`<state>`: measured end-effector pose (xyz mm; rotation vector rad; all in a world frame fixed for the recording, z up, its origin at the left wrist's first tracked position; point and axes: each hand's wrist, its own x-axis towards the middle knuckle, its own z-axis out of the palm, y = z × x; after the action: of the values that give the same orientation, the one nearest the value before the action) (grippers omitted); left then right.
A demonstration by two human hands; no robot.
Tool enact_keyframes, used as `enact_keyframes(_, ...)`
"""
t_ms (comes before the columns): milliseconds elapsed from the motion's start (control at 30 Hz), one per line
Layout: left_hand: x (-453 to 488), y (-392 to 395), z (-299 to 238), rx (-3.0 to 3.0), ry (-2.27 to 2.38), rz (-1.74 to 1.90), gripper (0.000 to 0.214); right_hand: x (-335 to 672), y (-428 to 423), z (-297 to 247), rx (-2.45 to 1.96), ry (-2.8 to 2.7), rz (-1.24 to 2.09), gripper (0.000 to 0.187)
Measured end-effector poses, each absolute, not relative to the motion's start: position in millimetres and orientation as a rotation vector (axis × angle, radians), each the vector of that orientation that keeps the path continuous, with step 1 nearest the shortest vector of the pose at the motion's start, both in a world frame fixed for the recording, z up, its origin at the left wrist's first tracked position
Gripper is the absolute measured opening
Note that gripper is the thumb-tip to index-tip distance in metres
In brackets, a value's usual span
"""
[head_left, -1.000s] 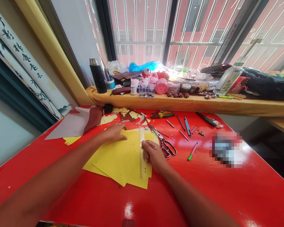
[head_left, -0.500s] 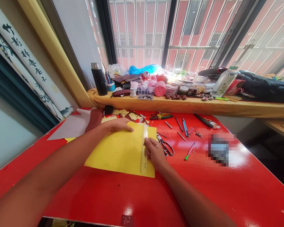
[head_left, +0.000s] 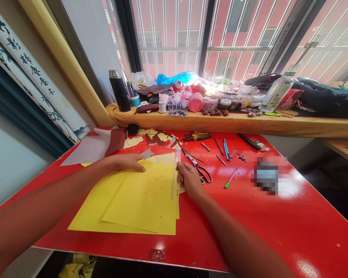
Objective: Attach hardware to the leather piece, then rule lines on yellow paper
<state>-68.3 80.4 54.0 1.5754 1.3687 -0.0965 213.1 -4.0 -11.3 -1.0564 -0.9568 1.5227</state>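
Two bare hands set apart over a glossy red tabletop [head_left: 249, 227], one at either side of a stack of yellow sheets [head_left: 145, 204]. Left hand [head_left: 129, 162]: palm down at the upper left of the stack, thumb spread away from the fingers and lying on the top sheet; fingertips partly hidden near the far edge, firmness of grip impossible to confirm. Right hand [head_left: 189, 178]: thumb and forefinger pinched on a transparent plastic ruler [head_left: 174, 187], aligned lengthwise along the right edge of the stack.

Yellow sheets thin, smooth, matte and straight-cut; fanned unevenly, lower layer projecting to the left, dark specks scattered over the top layer. Just right of the ruler, metal scissors [head_left: 203, 173] with dark looped handles. Farther right, a slim pink pen [head_left: 231, 177] with a green end, near blue pens [head_left: 226, 150]. Toward the ledge, pliers [head_left: 197, 136] with yellow and dark grips, beside irregular cream and brown offcuts [head_left: 159, 137]. At far left, a grey sheet [head_left: 87, 148] against a reddish-brown one.

On the cloth-covered ledge [head_left: 162, 122], a black cylindrical flask [head_left: 120, 92] with silver cap, and a crumpled blue plastic bag [head_left: 176, 78]. Legible writing: black brush characters beginning 竹影, on a hanging scroll [head_left: 26, 58] with painted bamboo.
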Motion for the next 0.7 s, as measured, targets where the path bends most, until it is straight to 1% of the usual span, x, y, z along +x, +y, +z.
enact_keyframes(167, -67, 51, 66, 1.318, 1.245, 0.026, 0.063, 214, -1, -8, -1.048, -0.899, 1.503, 0.051)
enact_keyframes(267, -59, 35, 80, 1.263, 1.233, 0.084, 0.065, 215, -1, 5, -1.045, -0.845, 1.474, 0.056)
enact_keyframes(367, -46, 24, 93, 1.269, 1.18, 0.102, 0.059, 222, -7, 35, -1.01, -0.813, 1.462, 0.058)
enact_keyframes(433, -32, 19, 100, 1.308, 1.144, 0.115, 0.052, 229, -15, 63, -0.984, -0.912, 1.466, 0.053)
enact_keyframes(567, 29, -2, 104, 1.533, 0.973, 0.181, 0.033, 242, -28, 120, -0.984, -1.142, 1.413, 0.055)
enact_keyframes(633, 73, -20, 103, 1.748, 0.816, 0.305, 0.031, 246, -32, 140, -1.055, -1.157, 1.414, 0.054)
enact_keyframes(667, 94, -30, 103, 1.846, 0.687, 0.367, 0.033, 246, -33, 148, -1.115, -1.154, 1.409, 0.054)
enact_keyframes(700, 112, -38, 102, 1.88, 0.596, 0.371, 0.033, 246, -34, 153, -1.167, -1.167, 1.383, 0.054)
